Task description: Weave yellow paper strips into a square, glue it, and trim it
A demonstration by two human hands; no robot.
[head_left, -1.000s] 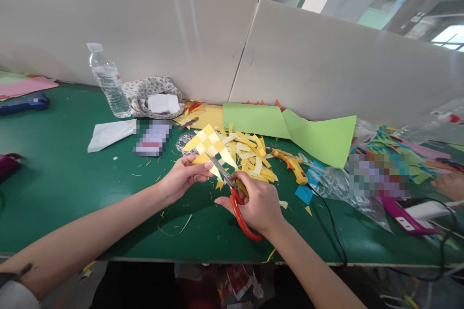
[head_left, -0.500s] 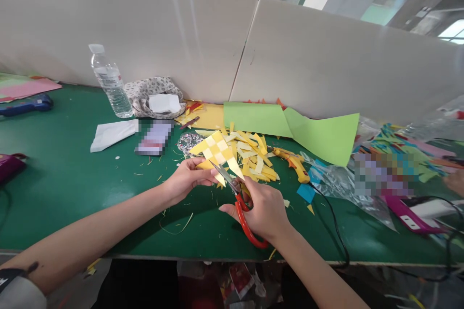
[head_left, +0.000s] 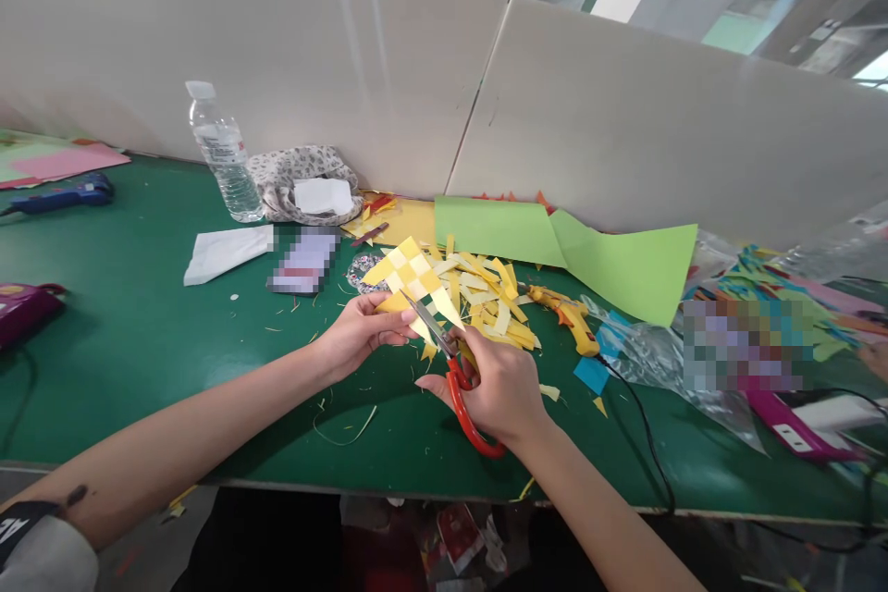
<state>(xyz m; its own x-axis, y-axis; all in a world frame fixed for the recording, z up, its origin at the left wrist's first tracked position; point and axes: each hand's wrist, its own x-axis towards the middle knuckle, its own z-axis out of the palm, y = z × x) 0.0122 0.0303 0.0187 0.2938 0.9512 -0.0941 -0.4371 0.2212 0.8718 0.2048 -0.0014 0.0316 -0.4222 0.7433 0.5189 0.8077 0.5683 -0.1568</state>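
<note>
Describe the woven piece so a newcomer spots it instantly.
Start at the green table, then find the heap of yellow strips. Left of it, the left hand holds the woven piece. Unlike the loose strips, it has a pale-and-bright yellow checkerboard.

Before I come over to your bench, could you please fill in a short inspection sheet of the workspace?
Surface: green tabletop, littered with fine trimmings.
Job's things: woven paper piece in two yellow tones, held above the table; red-handled scissors with their blades at it.
Clutter: loose paper strips behind the work; yellow glue gun, lying on its side; clear plastic sheet; water bottle, leaning.
Grips: left grip pinches the woven paper piece; right grip holds the scissors.
Cables: black cable runs from the glue gun to the front edge.
Surroundings: pale partition behind the table; scraps and litter below its front edge.
</note>
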